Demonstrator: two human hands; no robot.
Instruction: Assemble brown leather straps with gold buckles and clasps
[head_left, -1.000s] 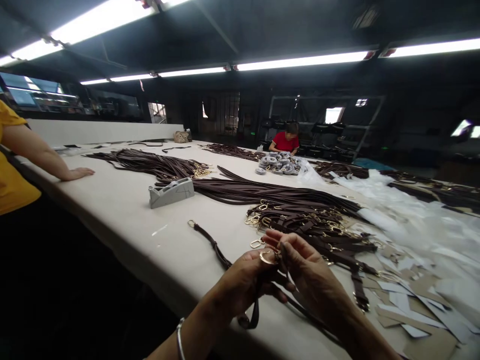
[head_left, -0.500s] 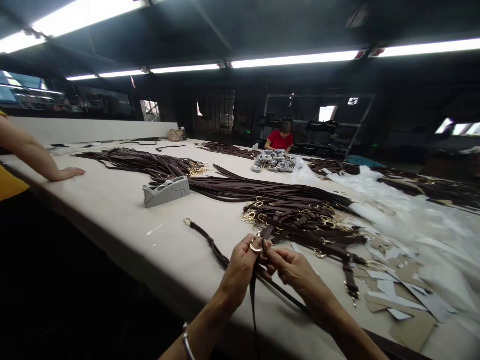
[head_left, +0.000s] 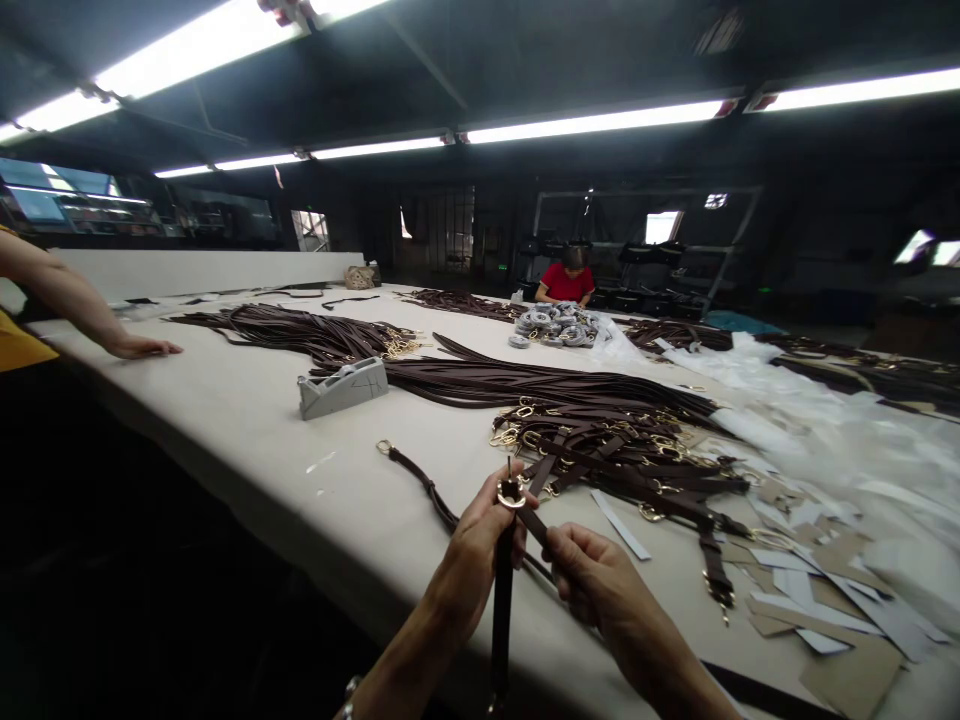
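Observation:
My left hand is closed on a dark brown leather strap close to its round gold ring. Below that hand the strap hangs past the table edge, with metal at its lower tip. My right hand pinches a strap section that runs down and right from the ring. Behind my hands, another strap with a gold ring at its tip lies on the table. Just beyond is a heap of brown straps with gold hardware.
A grey tape dispenser stands left of the long strap bundle. Cardboard strips and clear plastic wrap cover the right side. A co-worker's arm rests at the left edge; a person in red sits at the far side.
My right hand has moved down and right from the ring, drawing a strap section out. The ring now faces me more fully, held in my left hand. The view has shifted slightly.

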